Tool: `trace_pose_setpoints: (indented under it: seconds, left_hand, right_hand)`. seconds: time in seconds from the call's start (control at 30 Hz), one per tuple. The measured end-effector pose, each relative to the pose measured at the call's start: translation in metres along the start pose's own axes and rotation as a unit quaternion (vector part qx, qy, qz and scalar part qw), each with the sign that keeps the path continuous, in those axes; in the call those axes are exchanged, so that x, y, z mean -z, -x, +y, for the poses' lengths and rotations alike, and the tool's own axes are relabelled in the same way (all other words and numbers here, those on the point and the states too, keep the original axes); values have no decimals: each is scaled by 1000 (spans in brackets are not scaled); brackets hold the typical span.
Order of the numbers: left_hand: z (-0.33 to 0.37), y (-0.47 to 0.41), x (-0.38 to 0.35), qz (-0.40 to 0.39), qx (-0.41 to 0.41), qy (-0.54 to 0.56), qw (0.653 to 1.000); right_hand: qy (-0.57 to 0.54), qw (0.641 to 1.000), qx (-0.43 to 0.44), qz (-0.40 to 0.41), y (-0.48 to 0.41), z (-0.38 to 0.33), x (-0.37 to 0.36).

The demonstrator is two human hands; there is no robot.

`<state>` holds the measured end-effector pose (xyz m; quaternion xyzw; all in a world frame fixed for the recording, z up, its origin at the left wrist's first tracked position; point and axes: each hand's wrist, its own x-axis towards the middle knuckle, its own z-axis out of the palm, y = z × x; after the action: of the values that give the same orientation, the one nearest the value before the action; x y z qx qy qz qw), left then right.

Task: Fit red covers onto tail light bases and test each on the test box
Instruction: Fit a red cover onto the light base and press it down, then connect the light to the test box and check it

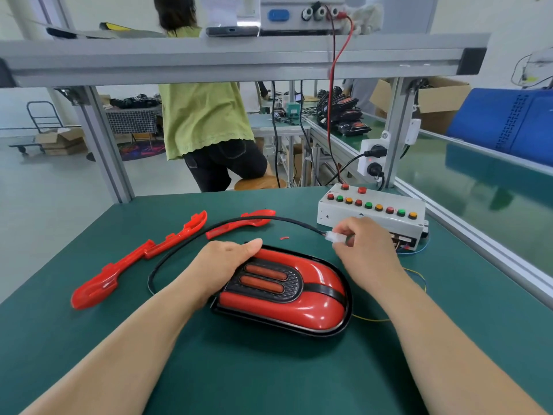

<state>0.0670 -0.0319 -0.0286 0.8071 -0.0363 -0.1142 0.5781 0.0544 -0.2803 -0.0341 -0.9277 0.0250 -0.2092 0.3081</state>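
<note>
Centrally, tail light: we see the oval black-based tail light with glossy red cover [287, 295] lying flat on the green bench mat [269, 369].
Left hand: our left hand [221, 262] grips its far end, thumb on top.
Right hand: our right hand [365, 247] pinches the white plastic connector [335, 236] of the black cable [179, 250], just before the white test box [371, 217].
Test box: 11 coloured buttons.
Mat, left: long red plastic strips [140, 256].
</note>
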Motion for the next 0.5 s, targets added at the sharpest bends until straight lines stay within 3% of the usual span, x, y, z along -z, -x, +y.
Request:
trace_pose_setpoints:
  seconds: [0.13, 0.27, 0.37, 0.5]
  left_hand:
    - [-7, -7, 2, 94, -69, -88, 989]
    - [-1, -8, 1, 214, -169, -161, 948]
    - [3, -10, 1, 217, -227, -141, 939]
    - [6, -14, 3, 163, -241, -131, 948]
  right_hand:
    - [12, 999, 30, -5, 0, -1, 0]
    - [-45, 998, 46, -8, 2, -4, -1]
    - [-167, 985, 23, -24, 5, -11, -2]
    - [-287, 957, -10, -36, 7, -18, -2]
